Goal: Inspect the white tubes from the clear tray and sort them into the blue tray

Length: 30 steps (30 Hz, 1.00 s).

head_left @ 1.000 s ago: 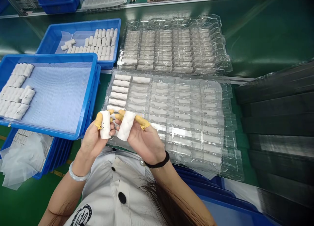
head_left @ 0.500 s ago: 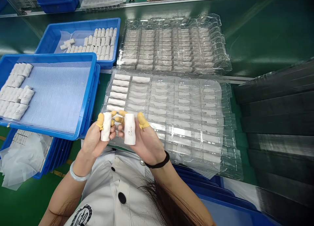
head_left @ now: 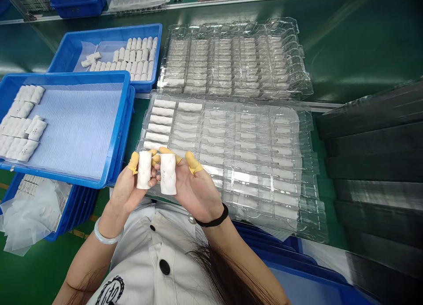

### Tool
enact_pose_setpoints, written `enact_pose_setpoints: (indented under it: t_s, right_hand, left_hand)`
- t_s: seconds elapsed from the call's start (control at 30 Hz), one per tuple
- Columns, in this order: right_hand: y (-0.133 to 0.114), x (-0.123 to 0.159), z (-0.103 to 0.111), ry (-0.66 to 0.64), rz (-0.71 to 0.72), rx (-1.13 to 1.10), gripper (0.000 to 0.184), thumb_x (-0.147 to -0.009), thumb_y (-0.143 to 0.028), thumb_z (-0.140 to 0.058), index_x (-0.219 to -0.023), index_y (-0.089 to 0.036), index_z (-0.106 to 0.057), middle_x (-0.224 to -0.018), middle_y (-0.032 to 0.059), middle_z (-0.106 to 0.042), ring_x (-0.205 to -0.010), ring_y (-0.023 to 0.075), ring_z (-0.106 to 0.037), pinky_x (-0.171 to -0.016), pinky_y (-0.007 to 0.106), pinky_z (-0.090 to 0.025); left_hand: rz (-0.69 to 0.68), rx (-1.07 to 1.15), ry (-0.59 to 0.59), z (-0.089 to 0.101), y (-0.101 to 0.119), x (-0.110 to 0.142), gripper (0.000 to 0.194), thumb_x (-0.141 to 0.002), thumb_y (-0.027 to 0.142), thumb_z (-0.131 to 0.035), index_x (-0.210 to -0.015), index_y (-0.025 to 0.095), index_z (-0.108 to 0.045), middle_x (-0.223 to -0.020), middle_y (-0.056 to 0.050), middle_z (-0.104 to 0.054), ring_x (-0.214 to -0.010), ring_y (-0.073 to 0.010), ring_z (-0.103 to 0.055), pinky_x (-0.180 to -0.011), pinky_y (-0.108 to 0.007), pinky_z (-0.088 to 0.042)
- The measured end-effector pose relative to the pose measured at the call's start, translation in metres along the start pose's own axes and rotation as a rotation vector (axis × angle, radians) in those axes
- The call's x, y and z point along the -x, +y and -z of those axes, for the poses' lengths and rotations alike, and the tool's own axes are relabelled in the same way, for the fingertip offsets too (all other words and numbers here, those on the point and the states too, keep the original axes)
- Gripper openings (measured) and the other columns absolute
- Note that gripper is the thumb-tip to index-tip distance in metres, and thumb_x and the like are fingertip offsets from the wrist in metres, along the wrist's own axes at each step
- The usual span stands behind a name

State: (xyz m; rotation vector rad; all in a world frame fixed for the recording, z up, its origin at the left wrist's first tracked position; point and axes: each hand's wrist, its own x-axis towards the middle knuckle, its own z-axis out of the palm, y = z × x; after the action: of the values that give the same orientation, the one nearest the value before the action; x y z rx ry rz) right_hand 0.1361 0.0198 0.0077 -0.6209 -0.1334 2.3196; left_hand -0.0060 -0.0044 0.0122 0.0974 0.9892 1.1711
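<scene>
My left hand [head_left: 124,192] has a white, slightly wavy cylinder [head_left: 144,170] upright between its thumb and fingers. Close to its right, a second white cylinder [head_left: 168,175] rests on the fingers of my right hand [head_left: 200,192], whose thumb stands away from it. Faint dark marks show near that cylinder's left side. Yellow finger cots cover several of my fingertips. Just beyond my hands lies a clear plastic tray [head_left: 251,164] with rows of slots; white cylinders fill slots in its left column, and one lies at the top of the second column.
At the left, a blue bin [head_left: 114,133] holds more white cylinders on a pale sheet. Another blue bin [head_left: 157,36] with cylinders stands behind it. Stacked clear trays [head_left: 231,62] sit at the back. Dark stacked panels [head_left: 376,177] rise at the right.
The cylinder in my right hand has moved slightly left and rolled, so its dark writing has turned towards the left side. The left cylinder has barely moved.
</scene>
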Motion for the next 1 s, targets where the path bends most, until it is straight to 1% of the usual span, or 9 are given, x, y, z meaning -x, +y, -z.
enact_pose_setpoints:
  t_s: [0.13, 0.3, 0.37, 0.47, 0.63, 0.73, 0.8, 0.87, 1.0]
  right_hand:
    - [-0.001, 0.001, -0.001, 0.024, 0.009, -0.031, 0.050, -0.102, -0.041, -0.021, -0.122, -0.021, -0.062, -0.106, 0.0095, -0.071, -0.095, 0.0217, -0.066, -0.086, 0.046, -0.055]
    - [-0.001, 0.001, -0.002, 0.039, 0.043, -0.056, 0.037, -0.098, -0.026, -0.032, -0.121, -0.021, -0.061, -0.099, 0.0070, -0.072, -0.090, 0.0206, -0.067, -0.086, 0.046, -0.055]
    - [-0.001, 0.001, 0.001, 0.049, 0.063, -0.047, 0.033, -0.094, -0.021, -0.040, -0.118, -0.021, -0.062, -0.094, 0.0053, -0.072, -0.086, 0.0195, -0.067, -0.085, 0.044, -0.056]
    - [-0.001, 0.001, 0.008, 0.047, 0.078, -0.005, 0.024, -0.088, -0.022, -0.054, -0.109, -0.019, -0.065, -0.083, 0.0029, -0.071, -0.078, 0.0185, -0.067, -0.082, 0.041, -0.056]
    - [0.004, -0.001, 0.018, 0.052, 0.065, 0.076, 0.022, -0.079, -0.026, -0.072, -0.098, -0.017, -0.065, -0.071, 0.0006, -0.067, -0.061, 0.0127, -0.061, -0.065, 0.027, -0.054]
    - [0.004, -0.002, 0.016, 0.111, 0.050, 0.066, 0.021, -0.091, -0.033, -0.060, -0.100, -0.015, -0.066, -0.073, 0.0016, -0.067, -0.062, 0.0121, -0.062, -0.064, 0.025, -0.054]
    - [0.001, -0.003, 0.012, 0.158, 0.040, 0.017, 0.035, -0.100, -0.038, -0.040, -0.104, -0.014, -0.066, -0.082, 0.0049, -0.070, -0.069, 0.0132, -0.064, -0.069, 0.028, -0.056]
    - [-0.003, -0.003, 0.007, 0.195, 0.033, -0.028, 0.046, -0.104, -0.037, -0.027, -0.106, -0.013, -0.066, -0.094, 0.0076, -0.072, -0.076, 0.0139, -0.066, -0.073, 0.029, -0.057]
    - [-0.010, -0.002, 0.004, 0.182, 0.028, -0.058, 0.045, -0.103, -0.036, -0.027, -0.103, -0.014, -0.066, -0.097, 0.0077, -0.072, -0.081, 0.0154, -0.067, -0.075, 0.031, -0.058]
  left_hand:
    - [-0.005, 0.011, -0.003, 0.000, -0.001, 0.000, 0.049, -0.102, 0.040, -0.034, -0.097, 0.005, -0.068, -0.069, -0.007, -0.059, -0.056, -0.0100, -0.053, -0.048, -0.019, -0.045]
    - [-0.051, -0.021, 0.002, 0.003, -0.005, -0.002, 0.041, -0.099, 0.038, -0.043, -0.102, 0.006, -0.068, -0.075, -0.008, -0.063, -0.060, -0.0111, -0.056, -0.051, -0.020, -0.047]
    - [-0.050, -0.043, 0.003, 0.004, -0.006, -0.002, 0.040, -0.100, 0.037, -0.043, -0.101, 0.006, -0.068, -0.076, -0.009, -0.063, -0.061, -0.0117, -0.057, -0.053, -0.021, -0.048]
    - [-0.029, -0.061, -0.008, 0.003, -0.005, -0.002, 0.041, -0.101, 0.035, -0.039, -0.098, 0.006, -0.068, -0.077, -0.011, -0.064, -0.063, -0.0128, -0.059, -0.053, -0.021, -0.049]
    - [0.053, -0.008, -0.037, -0.001, -0.004, -0.001, 0.052, -0.103, 0.038, -0.027, -0.092, 0.006, -0.066, -0.064, -0.009, -0.058, -0.053, -0.0107, -0.053, -0.042, -0.016, -0.041]
    - [0.111, -0.012, -0.044, -0.001, -0.002, -0.003, 0.056, -0.103, 0.038, -0.021, -0.090, 0.006, -0.064, -0.066, -0.011, -0.059, -0.046, -0.0080, -0.048, -0.034, -0.014, -0.034]
    - [0.125, -0.026, -0.017, -0.001, -0.002, -0.006, 0.055, -0.103, 0.038, -0.021, -0.086, 0.006, -0.063, -0.066, -0.010, -0.059, -0.040, -0.0065, -0.044, -0.031, -0.014, -0.030]
    - [0.132, -0.042, -0.007, -0.001, -0.003, -0.008, 0.053, -0.103, 0.036, -0.021, -0.086, 0.007, -0.062, -0.067, -0.009, -0.059, -0.037, -0.0059, -0.042, -0.028, -0.014, -0.028]
    - [0.113, -0.095, 0.034, -0.001, -0.007, -0.015, 0.044, -0.101, 0.035, -0.030, -0.087, 0.008, -0.061, -0.068, -0.007, -0.059, -0.038, -0.0064, -0.044, -0.029, -0.015, -0.030]
